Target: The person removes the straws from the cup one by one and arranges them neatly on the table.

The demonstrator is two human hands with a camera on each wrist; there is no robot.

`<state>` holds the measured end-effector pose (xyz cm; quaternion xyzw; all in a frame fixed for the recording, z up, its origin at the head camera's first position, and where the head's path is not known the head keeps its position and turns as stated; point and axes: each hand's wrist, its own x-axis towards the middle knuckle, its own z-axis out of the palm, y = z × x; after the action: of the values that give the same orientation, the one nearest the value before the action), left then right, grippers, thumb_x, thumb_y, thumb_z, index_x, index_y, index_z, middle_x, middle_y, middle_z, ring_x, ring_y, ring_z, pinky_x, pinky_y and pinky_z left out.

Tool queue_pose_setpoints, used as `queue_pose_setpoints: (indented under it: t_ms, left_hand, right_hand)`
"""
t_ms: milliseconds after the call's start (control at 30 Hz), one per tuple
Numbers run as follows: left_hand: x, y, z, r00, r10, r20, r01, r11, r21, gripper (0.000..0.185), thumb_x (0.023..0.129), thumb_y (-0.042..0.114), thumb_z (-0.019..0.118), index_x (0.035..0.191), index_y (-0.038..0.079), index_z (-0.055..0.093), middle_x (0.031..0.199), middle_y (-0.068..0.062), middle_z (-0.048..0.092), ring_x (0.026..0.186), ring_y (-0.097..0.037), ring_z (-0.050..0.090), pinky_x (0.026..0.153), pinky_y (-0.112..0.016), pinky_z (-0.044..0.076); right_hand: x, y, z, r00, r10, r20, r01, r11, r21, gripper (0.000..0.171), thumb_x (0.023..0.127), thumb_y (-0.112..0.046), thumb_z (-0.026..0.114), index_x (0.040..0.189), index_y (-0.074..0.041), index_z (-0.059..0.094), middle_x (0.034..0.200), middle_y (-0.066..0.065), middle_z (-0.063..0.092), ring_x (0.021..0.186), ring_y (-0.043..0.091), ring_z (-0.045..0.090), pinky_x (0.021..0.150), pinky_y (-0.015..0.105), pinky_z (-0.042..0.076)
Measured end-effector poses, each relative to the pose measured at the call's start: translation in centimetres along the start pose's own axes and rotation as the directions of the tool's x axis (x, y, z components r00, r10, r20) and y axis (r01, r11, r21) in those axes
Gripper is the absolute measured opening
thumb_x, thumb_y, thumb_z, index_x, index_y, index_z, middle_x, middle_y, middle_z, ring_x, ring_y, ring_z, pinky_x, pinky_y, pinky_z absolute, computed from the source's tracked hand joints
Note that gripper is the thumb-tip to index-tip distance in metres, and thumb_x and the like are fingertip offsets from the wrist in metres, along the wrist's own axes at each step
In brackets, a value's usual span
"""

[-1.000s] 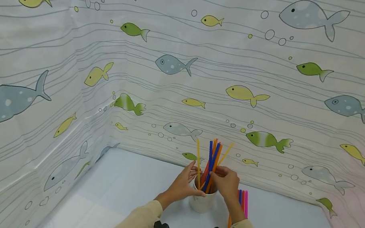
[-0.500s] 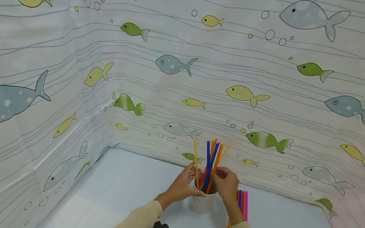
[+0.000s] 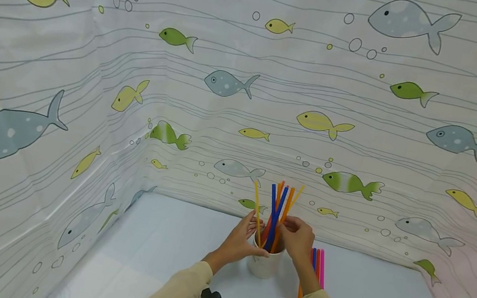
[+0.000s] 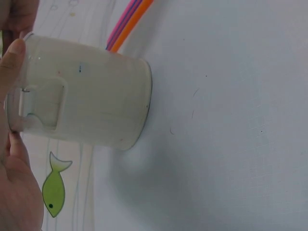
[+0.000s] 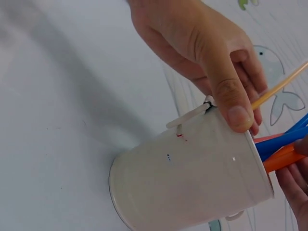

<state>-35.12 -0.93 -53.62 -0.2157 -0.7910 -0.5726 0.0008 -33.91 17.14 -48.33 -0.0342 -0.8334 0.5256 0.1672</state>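
Observation:
A white cup [image 3: 264, 266] stands on the pale blue table [image 3: 183, 246], with yellow, blue and orange straws [image 3: 277, 214] upright in it. My left hand [image 3: 240, 239] grips the cup at its rim, the thumb [image 5: 236, 103] lying over the edge. From the right, my right hand [image 3: 297, 239] pinches the straws just above the rim; an orange straw [image 5: 284, 158] lies against its fingers. In the left wrist view the cup [image 4: 86, 108] has a small moulded handle, and my left thumb [image 4: 13, 55] is on the rim.
Several loose straws [image 3: 317, 265], pink, orange and blue, lie on the table right of the cup, under my right forearm. A fish-print curtain [image 3: 230, 89] walls in the table at the back and on both sides.
Both hands stay at the cup. The straws standing in it have shifted slightly in my right hand's fingers.

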Motion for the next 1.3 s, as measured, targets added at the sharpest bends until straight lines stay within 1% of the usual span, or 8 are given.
queue_pose_setpoints:
  t_ms: [300,467,667,833,933,1067,1200,1300]
  left_hand:
    - [-0.1,0.2,0.0,1.0,-0.005,0.008,0.005,1.0,-0.006,0.113,0.073,0.021,0.087,0.157,0.016,0.011,0.141,-0.001,0.048,0.134,-0.014,0.043,0.108,-0.028,0.037]
    - [0.0,0.2,-0.1,1.0,0.001,0.014,-0.001,1.0,-0.018,0.113,0.073,0.019,0.087,0.157,0.015,0.011,0.142,-0.004,0.047,0.134,-0.015,0.043,0.108,-0.029,0.036]
    - [0.0,-0.1,-0.1,1.0,0.022,0.02,-0.022,0.999,-0.025,0.115,0.072,0.018,0.088,0.157,0.014,0.01,0.144,-0.011,0.044,0.135,-0.017,0.042,0.109,-0.029,0.035]
    - [-0.1,-0.1,-0.1,0.999,0.026,0.021,-0.026,0.999,-0.022,0.116,0.072,0.017,0.088,0.157,0.014,0.009,0.144,-0.01,0.045,0.134,-0.016,0.042,0.109,-0.027,0.035]
    - [-0.1,0.0,-0.2,0.999,0.03,0.021,-0.03,0.999,-0.018,0.115,0.073,0.018,0.088,0.157,0.014,0.009,0.143,-0.009,0.045,0.135,-0.016,0.042,0.11,-0.028,0.035]
    - [-0.2,0.0,-0.2,0.999,0.034,0.026,-0.034,0.999,-0.016,0.115,0.073,0.017,0.087,0.157,0.014,0.009,0.143,-0.01,0.045,0.135,-0.018,0.042,0.11,-0.029,0.035]
    - [-0.2,0.1,-0.2,0.999,0.029,0.027,-0.028,1.0,-0.013,0.115,0.072,0.017,0.088,0.157,0.014,0.009,0.144,-0.011,0.045,0.135,-0.019,0.042,0.109,-0.029,0.035]
    - [-0.1,0.1,-0.2,0.999,0.027,0.026,-0.027,1.0,-0.011,0.116,0.072,0.017,0.088,0.157,0.013,0.009,0.144,-0.011,0.044,0.135,-0.019,0.042,0.109,-0.028,0.035]
  right_hand:
    - [-0.1,-0.9,-0.9,1.0,-0.03,0.0,0.03,0.999,0.038,0.027,0.089,-0.015,0.073,0.112,-0.002,0.069,0.102,0.013,0.071,0.092,0.028,0.068,0.08,0.039,0.058]
    - [0.1,-1.0,-1.4,0.999,-0.038,-0.014,0.039,0.997,0.063,0.027,0.088,-0.014,0.074,0.111,0.0,0.07,0.1,0.014,0.072,0.092,0.028,0.069,0.08,0.037,0.058]
    - [0.2,-1.1,-2.4,0.998,-0.052,-0.042,0.055,0.997,0.051,0.029,0.087,-0.013,0.075,0.112,0.001,0.071,0.099,0.014,0.072,0.092,0.028,0.069,0.075,0.03,0.059]
    - [0.3,-1.8,-3.5,0.995,-0.079,-0.06,0.082,0.996,0.037,0.03,0.087,-0.018,0.076,0.111,-0.002,0.072,0.098,0.012,0.073,0.091,0.024,0.068,0.077,0.029,0.056]
    - [0.3,-2.4,-4.1,0.996,-0.072,-0.056,0.076,0.994,0.075,0.031,0.088,-0.02,0.075,0.113,-0.003,0.07,0.102,0.011,0.072,0.092,0.022,0.068,0.077,0.024,0.055]
    - [0.4,-3.3,-5.1,0.996,-0.075,-0.044,0.081,0.983,0.164,0.032,0.088,-0.02,0.074,0.115,-0.003,0.069,0.105,0.011,0.071,0.093,0.019,0.068,0.075,0.018,0.055]
    - [0.4,-4.3,-6.2,0.994,-0.1,-0.05,0.109,0.967,0.23,0.033,0.088,-0.023,0.075,0.113,-0.003,0.069,0.105,0.01,0.071,0.091,0.016,0.069,0.076,0.019,0.056]
    - [0.5,-5.3,-7.0,0.99,-0.124,-0.073,0.138,0.96,0.242,0.035,0.087,-0.024,0.076,0.114,-0.003,0.069,0.105,0.011,0.072,0.089,0.014,0.069,0.076,0.019,0.056]
